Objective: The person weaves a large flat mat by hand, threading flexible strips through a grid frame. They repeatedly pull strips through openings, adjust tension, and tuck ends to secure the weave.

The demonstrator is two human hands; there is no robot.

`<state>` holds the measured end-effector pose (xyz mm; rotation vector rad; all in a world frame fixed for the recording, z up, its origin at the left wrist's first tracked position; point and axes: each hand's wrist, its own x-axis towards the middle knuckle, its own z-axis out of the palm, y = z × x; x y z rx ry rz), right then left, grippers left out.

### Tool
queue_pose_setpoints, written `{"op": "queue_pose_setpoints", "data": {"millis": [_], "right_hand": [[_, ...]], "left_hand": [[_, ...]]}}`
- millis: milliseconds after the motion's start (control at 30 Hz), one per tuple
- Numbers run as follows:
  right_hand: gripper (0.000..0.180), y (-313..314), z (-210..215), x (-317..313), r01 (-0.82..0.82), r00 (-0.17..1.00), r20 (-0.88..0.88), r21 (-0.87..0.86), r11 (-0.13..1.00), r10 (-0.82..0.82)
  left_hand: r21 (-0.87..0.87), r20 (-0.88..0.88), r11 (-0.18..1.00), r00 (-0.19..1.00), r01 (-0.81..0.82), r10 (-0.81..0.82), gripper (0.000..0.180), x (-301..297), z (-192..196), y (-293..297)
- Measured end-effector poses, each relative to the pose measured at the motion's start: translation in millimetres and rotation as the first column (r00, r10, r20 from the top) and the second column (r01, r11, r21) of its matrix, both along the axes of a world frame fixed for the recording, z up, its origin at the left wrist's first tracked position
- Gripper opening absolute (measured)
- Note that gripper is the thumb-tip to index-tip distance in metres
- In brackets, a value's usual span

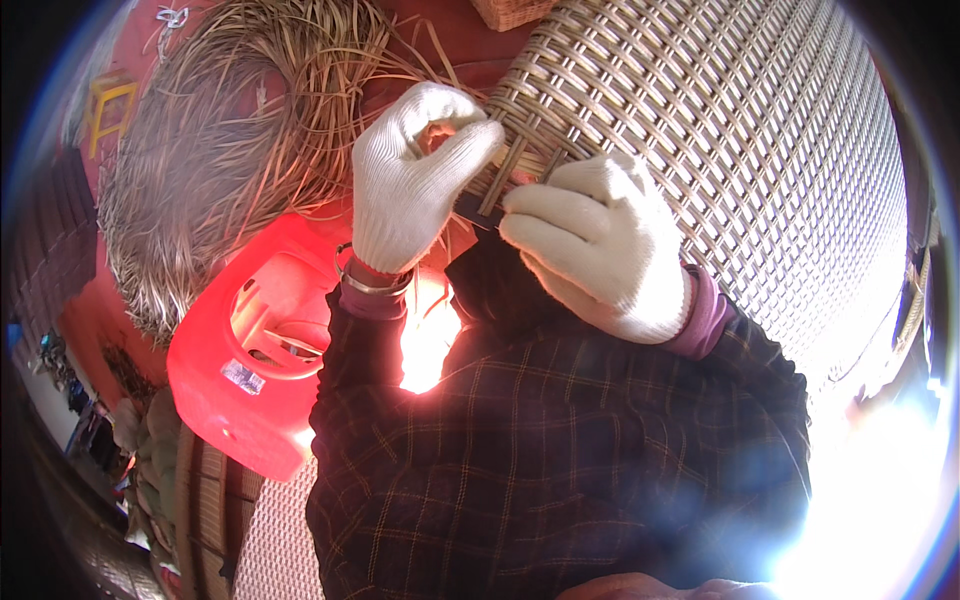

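Note:
A large curved wicker piece (pixel 730 150), woven from grey-brown strands, fills the upper right, with a gap and loose strand ends along its left edge. My left hand (pixel 410 185), in a white knit glove, is at that edge, thumb and forefinger bent toward each other in a closed pinch; what lies between the tips is hidden. Just to the right, my right hand (pixel 600 245), gloved the same, is closed with its fingers curled in beside short upright strands (pixel 510 170). Its fingertips hide whatever they grip.
A big coil of loose tan strands (pixel 240 150) lies at the upper left on a red floor. Left of my arm stands a red plastic chair (pixel 215 385). Farther off are a yellow stool (pixel 112 105) and a wicker basket (pixel 510 10). Strong glare covers the lower right.

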<state>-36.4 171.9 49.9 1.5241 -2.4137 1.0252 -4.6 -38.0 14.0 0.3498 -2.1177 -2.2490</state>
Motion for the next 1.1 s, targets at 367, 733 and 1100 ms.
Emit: {"op": "queue_pose_setpoints", "data": {"millis": [367,733,1100], "right_hand": [[0.034,8.8,1.6,10.8,-0.095,0.988,0.119,-0.056,0.994,0.101],[0.035,9.8,-1.9,12.4,-0.134,0.978,0.154,-0.057,0.989,0.142],[0.036,15.7,0.6,13.2,-0.224,0.956,0.179,-0.07,0.972,0.233]], "left_hand": [[-0.561,-0.354,0.815,0.932,-0.146,-0.077,0.019,8.8,1.0,10.9],[-0.267,-0.373,0.964,0.922,0.004,-0.108,0.014,1.6,-3.8,-10.0],[0.579,0.119,0.74,0.863,0.342,-0.492,0.026,-51.0,-70.4,-29.2]]}}
